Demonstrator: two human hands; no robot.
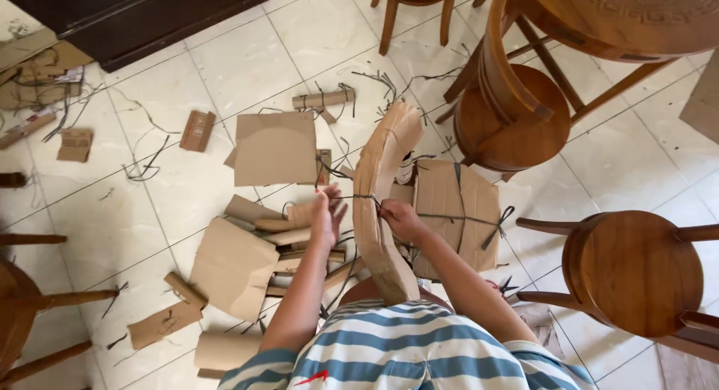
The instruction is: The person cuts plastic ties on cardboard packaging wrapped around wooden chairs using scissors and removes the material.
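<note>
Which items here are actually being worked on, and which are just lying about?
In hand: left hand, right hand, curved cardboard bundle, dark string.
Lying about: flat cardboard sheet, tied cardboard stack, cardboard roll, wooden chairs, scissors.

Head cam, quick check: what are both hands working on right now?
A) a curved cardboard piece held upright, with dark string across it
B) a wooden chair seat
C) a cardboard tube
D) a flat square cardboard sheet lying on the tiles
A. The left hand and right hand sit on either side of the curved cardboard piece, which stands on edge between them with a dark string pulled across it; the flat cardboard sheet lies untouched on the tiles.
</note>
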